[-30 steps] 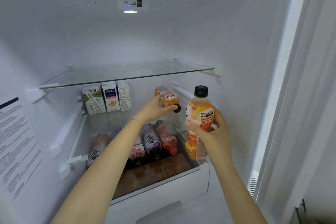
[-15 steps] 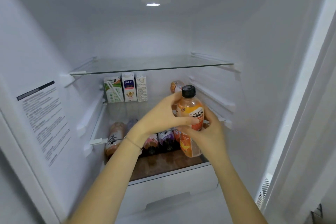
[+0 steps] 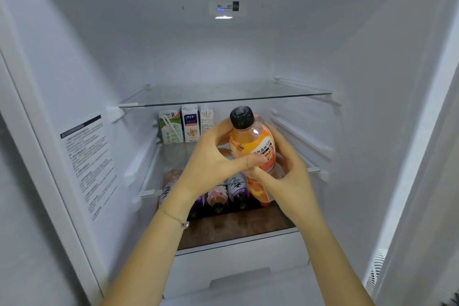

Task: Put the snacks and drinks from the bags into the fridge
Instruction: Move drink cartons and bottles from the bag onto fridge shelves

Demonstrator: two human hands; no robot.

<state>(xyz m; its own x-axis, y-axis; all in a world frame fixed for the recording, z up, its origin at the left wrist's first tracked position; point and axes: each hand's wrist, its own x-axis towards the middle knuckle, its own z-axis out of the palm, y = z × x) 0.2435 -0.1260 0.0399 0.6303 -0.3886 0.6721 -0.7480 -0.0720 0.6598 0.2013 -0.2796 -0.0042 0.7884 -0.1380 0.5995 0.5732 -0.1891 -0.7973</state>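
Observation:
In front of the open fridge's middle glass shelf (image 3: pixel 314 169) I hold an upright orange drink bottle (image 3: pixel 252 143) with a black cap. My left hand (image 3: pixel 213 160) grips it from the left, thumb across the label. My right hand (image 3: pixel 291 176) wraps round from the right and also holds a second orange bottle (image 3: pixel 260 192) just beneath the first. Three small drink cartons (image 3: pixel 190 123) stand at the back left of the middle shelf. Several bottles (image 3: pixel 238 190) lie side by side on the shelf below.
The top glass shelf (image 3: pixel 223 100) holds nothing. A white drawer (image 3: pixel 238 261) closes off the bottom. A printed label (image 3: pixel 87 164) is stuck to the fridge's left wall. The door frame (image 3: pixel 417 131) runs down the right.
My left hand left the bottle it had laid on the middle shelf and came back to grip the capped bottle. The view shifted left and both hands rose slightly.

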